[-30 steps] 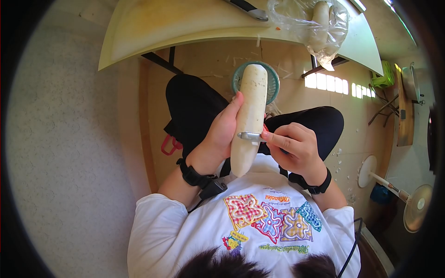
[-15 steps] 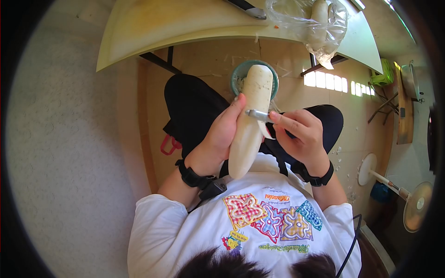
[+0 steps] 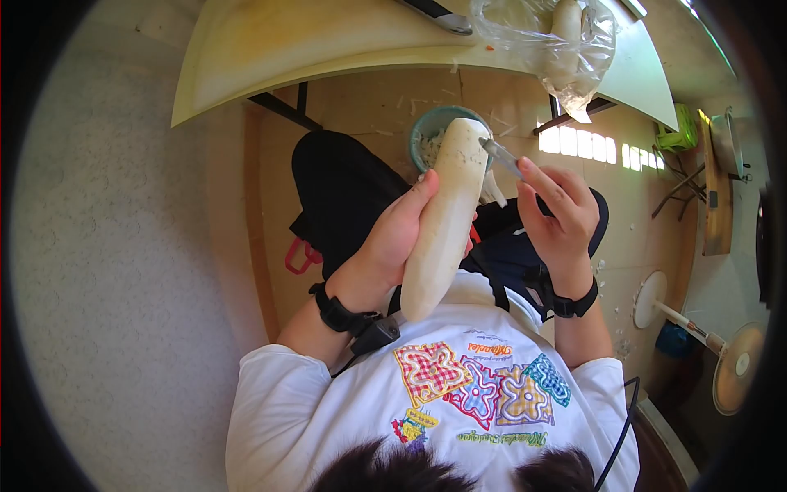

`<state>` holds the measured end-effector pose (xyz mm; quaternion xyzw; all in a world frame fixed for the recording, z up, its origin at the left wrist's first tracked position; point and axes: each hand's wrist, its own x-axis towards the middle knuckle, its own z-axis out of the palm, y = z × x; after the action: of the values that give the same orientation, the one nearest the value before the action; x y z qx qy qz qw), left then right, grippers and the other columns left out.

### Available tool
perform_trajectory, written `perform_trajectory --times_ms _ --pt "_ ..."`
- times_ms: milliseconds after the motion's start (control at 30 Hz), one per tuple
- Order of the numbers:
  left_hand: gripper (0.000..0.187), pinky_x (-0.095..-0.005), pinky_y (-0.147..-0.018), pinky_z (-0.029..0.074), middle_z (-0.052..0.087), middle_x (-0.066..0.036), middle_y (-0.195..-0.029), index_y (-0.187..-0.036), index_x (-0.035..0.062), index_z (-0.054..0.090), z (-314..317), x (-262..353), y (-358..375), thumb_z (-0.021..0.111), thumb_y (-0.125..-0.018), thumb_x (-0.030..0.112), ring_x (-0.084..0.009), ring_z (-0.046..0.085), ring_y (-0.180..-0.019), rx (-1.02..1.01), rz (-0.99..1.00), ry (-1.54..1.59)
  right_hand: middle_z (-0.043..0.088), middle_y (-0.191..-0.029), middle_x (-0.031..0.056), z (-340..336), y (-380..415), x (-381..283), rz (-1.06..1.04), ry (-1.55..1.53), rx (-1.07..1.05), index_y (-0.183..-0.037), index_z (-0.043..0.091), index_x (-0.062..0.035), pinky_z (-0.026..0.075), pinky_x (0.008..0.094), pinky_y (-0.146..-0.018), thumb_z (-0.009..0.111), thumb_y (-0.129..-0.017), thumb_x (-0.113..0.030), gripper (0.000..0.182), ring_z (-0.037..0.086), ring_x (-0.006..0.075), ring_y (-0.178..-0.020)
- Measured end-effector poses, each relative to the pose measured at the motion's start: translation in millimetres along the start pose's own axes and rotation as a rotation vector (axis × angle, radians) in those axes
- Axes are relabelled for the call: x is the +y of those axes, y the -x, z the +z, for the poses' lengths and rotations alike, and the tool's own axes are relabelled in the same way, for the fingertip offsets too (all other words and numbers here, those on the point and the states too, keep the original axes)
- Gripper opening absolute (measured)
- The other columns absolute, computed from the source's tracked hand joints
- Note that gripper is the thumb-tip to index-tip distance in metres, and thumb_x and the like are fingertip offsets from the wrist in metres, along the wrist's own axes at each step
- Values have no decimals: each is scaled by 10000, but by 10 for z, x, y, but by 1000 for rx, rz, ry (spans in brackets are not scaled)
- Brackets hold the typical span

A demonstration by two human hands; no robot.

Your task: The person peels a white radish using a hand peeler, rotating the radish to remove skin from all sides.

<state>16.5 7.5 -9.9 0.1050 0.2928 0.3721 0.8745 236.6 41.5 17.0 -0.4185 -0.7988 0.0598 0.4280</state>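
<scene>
Holding a long, fat, white radish [image 3: 447, 225], the left hand [image 3: 398, 225] is wrapped around its middle, with the thumb along one side. The radish is up over the lap, on a slant. Its thin end points at the white shirt with bright patches [image 3: 311, 418]. Its blunt end is in front of a round blue-green bucket [image 3: 428, 125] and hides part of it. Small dark marks run across the radish near that blunt end.

The right hand [image 3: 561, 209] pinches a small silver metal peeler [image 3: 502, 158]. The peeler's tip is at the radish's right edge, close to the blunt end. I cannot tell if they touch. A white strip of peel [image 3: 494, 190] shows below the peeler, near the bucket. White peel bits [image 3: 430, 148] lie in the bucket.

Black trousers [image 3: 344, 180] cover the bent knees. Past the bucket stands a pale yellow-green table [image 3: 287, 49]. On it is a clear, crinkly plastic bag [image 3: 602, 53] with other white radishes [image 3: 566, 37] inside.
</scene>
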Motion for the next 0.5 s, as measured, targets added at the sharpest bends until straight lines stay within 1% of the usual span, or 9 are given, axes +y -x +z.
perform_trajectory --times_ms 67,100,167,200,233,267,300,433,500 --pt "615 -402 -684 559 659 -144 -996 -1221 5 555 26 33 9 323 -1035 543 -249 660 -750 22 11 32 657 -801 77 -53 19 -43 108 -141 38 -1124 731 -94 479 271 -556 746 -719 53 432 606 174 -640" --pt "619 -401 -684 558 660 -145 -996 -1220 3 554 47 50 13 328 -1032 548 -248 659 -748 45 19 65 657 -801 77 -87 25 -76 109 -140 38 -1124 731 -94 479 271 -556 746 -719 53 432 606 174 -640" --pt "619 -400 -687 557 660 -145 -996 -1220 6 554 73 74 7 336 -1028 553 -248 659 -749 42 27 94 664 -814 96 -150 56 -153 213 -260 -55 -1117 725 -66 489 267 -565 718 -724 83 420 621 185 -648" --pt "620 -399 -689 556 660 -146 -996 -1221 10 554 79 88 3 343 -1024 559 -247 659 -749 42 39 121 664 -814 96 -166 100 -180 214 -261 -55 -1117 725 -66 489 267 -565 718 -724 83 420 621 185 -648" --pt "620 -399 -689 556 660 -146 -996 -1221 10 554 85 97 -8 343 -1024 559 -247 659 -749 44 40 121 664 -814 94 -172 156 -198 203 -355 -83 -1111 724 -63 495 271 -566 705 -716 95 426 623 190 -645" --pt "615 -383 -675 564 653 -132 -976 -1219 21 552 94 101 -25 390 -1005 575 -231 660 -752 60 70 89 664 -814 92 -173 189 -210 191 -451 -112 -1105 724 -61 501 274 -566 691 -709 107 432 626 194 -643" --pt "615 -367 -661 572 647 -118 -956 -1217 32 549 99 103 -33 436 -986 591 -214 661 -754 77 98 58 662 -810 84 -155 186 -247 100 -488 -132 -1096 726 -65 490 278 -546 678 -687 115 449 620 192 -629" --pt "598 -349 -664 576 647 -120 -966 -1212 37 551 73 127 -42 440 -988 580 -207 666 -762 75 59 84 623 -759 29 -109 290 -371 29 -514 -283 -1070 758 -168 455 283 -493 758 -619 11 485 580 172 -579" --pt "572 -332 -664 579 655 -123 -952 -1182 36 565 102 130 -50 435 -997 561 -201 671 -763 81 93 152 620 -757 25 -81 306 -394 21 -498 -283 -1072 758 -172 457 284 -492 760 -619 6 486 578 172 -577"
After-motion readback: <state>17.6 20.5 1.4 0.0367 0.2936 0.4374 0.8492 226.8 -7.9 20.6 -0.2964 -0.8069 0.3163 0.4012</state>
